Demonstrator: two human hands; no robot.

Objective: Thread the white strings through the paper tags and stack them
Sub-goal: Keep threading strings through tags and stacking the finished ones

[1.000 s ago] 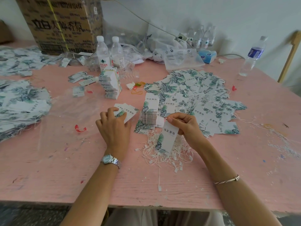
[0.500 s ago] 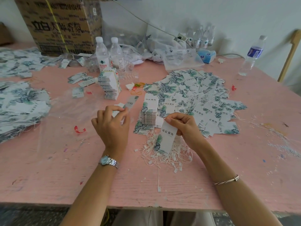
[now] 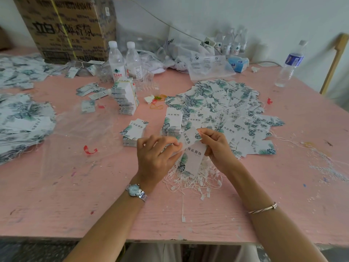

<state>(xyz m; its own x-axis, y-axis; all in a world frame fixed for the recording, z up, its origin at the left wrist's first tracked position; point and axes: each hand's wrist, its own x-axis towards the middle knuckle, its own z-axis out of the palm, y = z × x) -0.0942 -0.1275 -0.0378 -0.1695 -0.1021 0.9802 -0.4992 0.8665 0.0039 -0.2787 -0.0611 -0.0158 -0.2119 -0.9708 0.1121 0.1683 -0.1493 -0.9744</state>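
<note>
Above a loose pile of white strings (image 3: 190,181), my right hand (image 3: 217,148) pinches the top of a white tag with a green leaf print (image 3: 190,159), which hangs down. My left hand (image 3: 156,157) has brought a second, smaller tag (image 3: 189,138) against it and pinches it at the fingertips. A short stack of small tags (image 3: 135,130) lies left of my hands. A stack of larger tags (image 3: 172,121) stands just behind them. Many strung tags (image 3: 230,110) are fanned out to the right.
On the pink table (image 3: 75,201) lie a clear plastic sheet (image 3: 81,133), a tall banded tag stack (image 3: 126,97), two water bottles (image 3: 124,61), a cardboard box (image 3: 68,27) and tag heaps (image 3: 22,125) at left. Another bottle (image 3: 289,65) stands back right.
My left hand lifted a small tag off the stack on the left and carried it right, up to the tag in my right hand. The right hand barely moved.
</note>
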